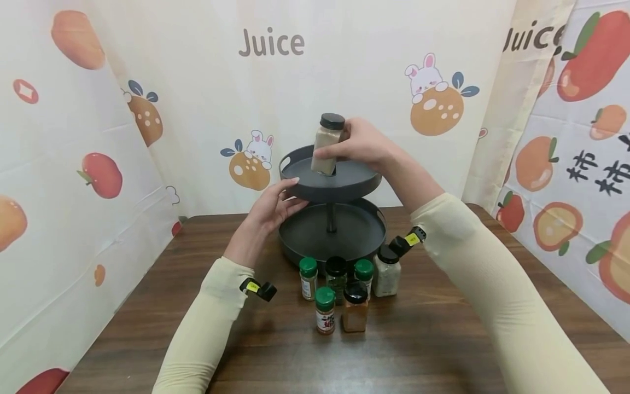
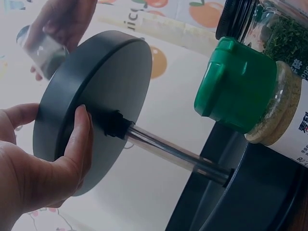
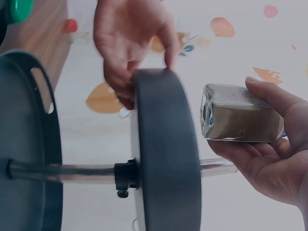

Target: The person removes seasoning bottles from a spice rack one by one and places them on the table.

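My right hand (image 1: 361,145) grips a square glass spice jar (image 1: 325,145) with a black lid and pale powder inside, held tilted over the upper tray of a dark two-tier stand (image 1: 331,192). In the right wrist view the jar (image 3: 240,115) shows its clear base, apart from the tray's rim. My left hand (image 1: 270,208) pinches the upper tray's left rim, thumb on top and fingers underneath. The left wrist view shows those fingers (image 2: 79,144) against the tray's underside. Below, the lower tray (image 1: 305,230) surrounds the central pole.
In front of the stand are several spice jars: green-capped bottles (image 1: 325,312), a black-lidded jar of orange-brown powder (image 1: 355,309) and a larger pale-powder jar (image 1: 387,273) at the right. All stand on a brown wooden table (image 1: 275,350). Printed curtains (image 1: 197,82) enclose the back and sides.
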Demonstrator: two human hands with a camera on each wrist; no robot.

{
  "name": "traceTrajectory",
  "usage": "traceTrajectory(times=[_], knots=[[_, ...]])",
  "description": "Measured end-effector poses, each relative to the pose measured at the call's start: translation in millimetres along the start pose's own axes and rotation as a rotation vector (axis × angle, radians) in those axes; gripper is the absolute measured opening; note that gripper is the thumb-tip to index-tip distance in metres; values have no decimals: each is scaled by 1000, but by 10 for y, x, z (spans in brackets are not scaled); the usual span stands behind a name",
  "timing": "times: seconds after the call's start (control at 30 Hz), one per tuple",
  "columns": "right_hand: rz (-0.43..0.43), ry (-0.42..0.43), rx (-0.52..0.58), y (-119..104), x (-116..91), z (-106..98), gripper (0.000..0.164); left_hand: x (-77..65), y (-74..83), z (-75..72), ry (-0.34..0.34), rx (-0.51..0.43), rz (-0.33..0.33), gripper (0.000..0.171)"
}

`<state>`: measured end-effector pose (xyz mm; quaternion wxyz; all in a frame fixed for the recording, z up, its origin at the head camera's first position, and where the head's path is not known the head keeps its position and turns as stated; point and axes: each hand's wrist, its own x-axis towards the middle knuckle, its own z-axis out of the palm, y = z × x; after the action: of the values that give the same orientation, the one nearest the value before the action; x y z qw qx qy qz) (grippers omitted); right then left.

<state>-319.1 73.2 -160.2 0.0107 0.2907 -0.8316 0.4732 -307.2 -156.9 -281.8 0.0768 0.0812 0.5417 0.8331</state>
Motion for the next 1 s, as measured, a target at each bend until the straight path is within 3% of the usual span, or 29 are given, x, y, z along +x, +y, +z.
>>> traceTrajectory(times=[0.2,0.33,0.47,0.7,1.0], knots=[[-78,-17,106,-42,-234,-29,53,3,8,3,2,-9,-2,56],[-154,-46,166,-56,-439,7,47,11,3,5,1,-4,-3,58],[-216,-78,159,-73,-626,63,45,7,4,5,5,0,-6,66],[-234,-125,65,-70,-944,160,44,-6,12,2,8,-2,-3,66],[-232,-169,101,-8,-1217,237,43,-4,8,-7,34,-7,-10,55]])
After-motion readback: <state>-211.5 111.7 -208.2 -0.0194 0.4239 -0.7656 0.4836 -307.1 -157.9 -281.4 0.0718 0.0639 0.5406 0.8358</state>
